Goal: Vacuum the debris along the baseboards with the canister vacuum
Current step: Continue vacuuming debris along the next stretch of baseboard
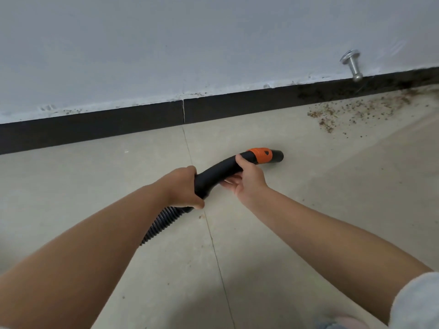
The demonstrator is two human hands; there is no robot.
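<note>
Left hand (184, 188) grips hose handle (221, 170), right hand (248, 179) cradling it

One head-worn view looks forward and down, close over the floor (308, 210), facing the baseboard (118, 129) beyond.

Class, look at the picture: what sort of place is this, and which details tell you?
Probably an indoor room by a doorway: pale tiled floor, dark baseboard under a white painted wall, and a metal doorstop on that wall.
</note>
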